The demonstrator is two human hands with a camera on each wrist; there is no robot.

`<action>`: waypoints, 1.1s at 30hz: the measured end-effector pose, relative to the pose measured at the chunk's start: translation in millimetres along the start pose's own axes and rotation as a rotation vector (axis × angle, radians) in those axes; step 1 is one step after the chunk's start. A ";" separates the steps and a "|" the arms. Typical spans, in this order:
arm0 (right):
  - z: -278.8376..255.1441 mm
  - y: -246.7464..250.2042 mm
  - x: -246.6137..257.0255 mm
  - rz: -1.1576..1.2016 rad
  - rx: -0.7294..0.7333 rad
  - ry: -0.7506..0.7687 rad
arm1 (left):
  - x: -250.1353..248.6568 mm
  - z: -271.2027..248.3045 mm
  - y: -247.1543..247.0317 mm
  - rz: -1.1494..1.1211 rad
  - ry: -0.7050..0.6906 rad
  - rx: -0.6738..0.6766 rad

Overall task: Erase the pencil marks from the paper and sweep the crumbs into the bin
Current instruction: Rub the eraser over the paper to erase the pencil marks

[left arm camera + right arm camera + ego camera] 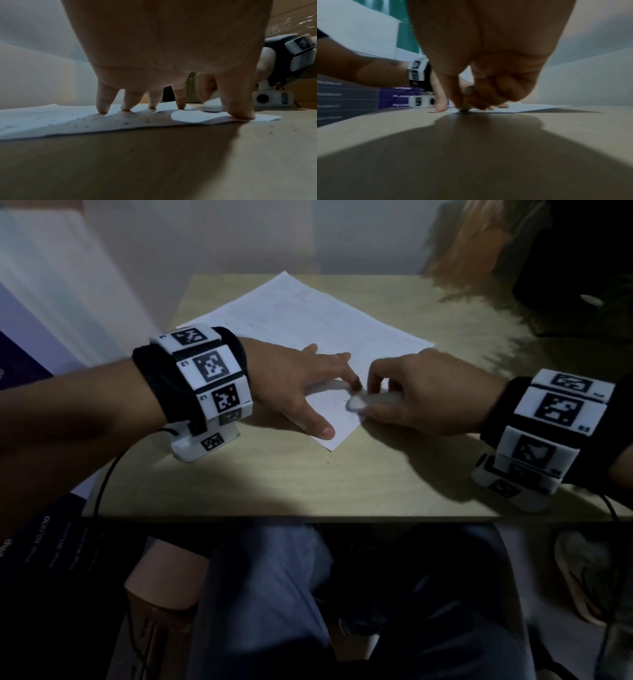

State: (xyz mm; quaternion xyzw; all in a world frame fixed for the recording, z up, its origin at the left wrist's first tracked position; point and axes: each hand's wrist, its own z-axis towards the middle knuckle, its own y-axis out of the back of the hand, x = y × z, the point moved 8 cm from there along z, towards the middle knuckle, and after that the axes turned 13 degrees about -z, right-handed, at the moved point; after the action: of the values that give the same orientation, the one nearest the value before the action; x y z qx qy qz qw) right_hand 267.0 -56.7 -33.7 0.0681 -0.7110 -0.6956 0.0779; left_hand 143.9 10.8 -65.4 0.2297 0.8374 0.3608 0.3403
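Note:
A white sheet of paper (301, 316) lies slantwise on the light wooden table (274, 481), one corner pointing toward me. My left hand (308, 385) lies spread on the near corner, fingertips (102, 111) and thumb pressing the paper (51, 119) flat. My right hand (404, 395) pinches a white eraser (356, 404) and holds its tip on the sheet just right of the left fingers; the eraser (212, 106) looks blurred. Dark eraser crumbs (126, 122) speckle the paper near my left fingers, and a few crumbs (271, 132) sit on the table beside the corner. No bin is in view.
A purple and dark box (20, 350) stands off the table's left side. Dark clutter (575, 268) fills the far right corner. My legs (342, 594) are under the near table edge, and a slipper (582, 570) lies on the floor at right.

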 end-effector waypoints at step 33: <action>-16.8 2.0 16.3 0.061 0.003 0.141 | 1.7 2.0 -1.4 0.031 -0.003 0.020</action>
State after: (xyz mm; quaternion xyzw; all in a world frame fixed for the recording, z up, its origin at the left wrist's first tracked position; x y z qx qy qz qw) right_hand 254.6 -76.4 -31.1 0.0952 -0.7064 -0.6854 0.1487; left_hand 144.1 11.9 -68.2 0.2467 0.8367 0.3575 0.3336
